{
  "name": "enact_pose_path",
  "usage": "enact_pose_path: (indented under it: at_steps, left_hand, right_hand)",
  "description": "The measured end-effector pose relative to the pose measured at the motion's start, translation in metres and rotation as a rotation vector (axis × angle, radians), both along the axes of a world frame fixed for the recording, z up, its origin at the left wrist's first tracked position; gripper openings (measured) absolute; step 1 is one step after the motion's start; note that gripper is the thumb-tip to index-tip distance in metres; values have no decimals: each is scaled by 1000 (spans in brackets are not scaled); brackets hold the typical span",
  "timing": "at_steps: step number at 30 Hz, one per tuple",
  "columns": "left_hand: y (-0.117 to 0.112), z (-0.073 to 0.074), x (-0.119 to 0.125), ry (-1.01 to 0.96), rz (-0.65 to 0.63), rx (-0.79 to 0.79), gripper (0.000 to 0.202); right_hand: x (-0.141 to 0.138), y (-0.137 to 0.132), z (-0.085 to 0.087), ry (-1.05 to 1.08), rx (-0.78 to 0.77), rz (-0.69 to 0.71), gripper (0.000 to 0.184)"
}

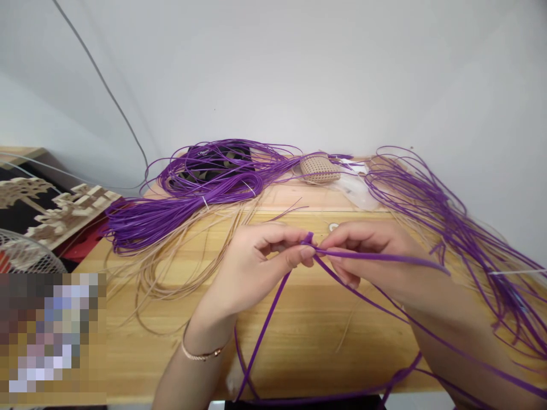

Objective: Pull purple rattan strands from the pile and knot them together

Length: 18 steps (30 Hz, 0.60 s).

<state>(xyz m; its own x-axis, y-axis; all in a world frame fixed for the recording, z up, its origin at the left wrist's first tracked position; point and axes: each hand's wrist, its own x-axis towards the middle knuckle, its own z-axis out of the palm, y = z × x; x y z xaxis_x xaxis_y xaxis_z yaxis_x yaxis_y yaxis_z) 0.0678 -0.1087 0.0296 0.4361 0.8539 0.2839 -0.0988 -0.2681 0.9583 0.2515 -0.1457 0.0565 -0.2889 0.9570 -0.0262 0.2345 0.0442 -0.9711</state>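
Note:
Both my hands meet above the middle of the wooden table (307,336). My left hand (256,265) pinches the ends of purple cords (265,324) between thumb and fingers; a thin bracelet circles its wrist. My right hand (367,253) is closed on the same purple cords, fingertips almost touching the left hand's. From the pinch the cords trail down toward me and off to the right.
A large bundle of purple cords (192,188) lies at the back left over tan cords (171,267). More purple cords (461,239) drape off the right side. A small woven tan piece (318,169) sits at the back. A fan (25,253) and wooden cutouts (64,208) stand left.

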Motion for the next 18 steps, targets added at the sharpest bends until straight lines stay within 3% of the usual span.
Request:
enact_pose_path:
  at_steps: [12, 18]
  left_hand:
    - [1, -1, 0, -95, -69, -125, 9]
    - [4, 0, 0, -87, -77, -120, 8]
  right_hand:
    - [-6, 2, 4, -9, 52, -15, 23]
    - [-4, 2, 2, 34, 0, 5, 26]
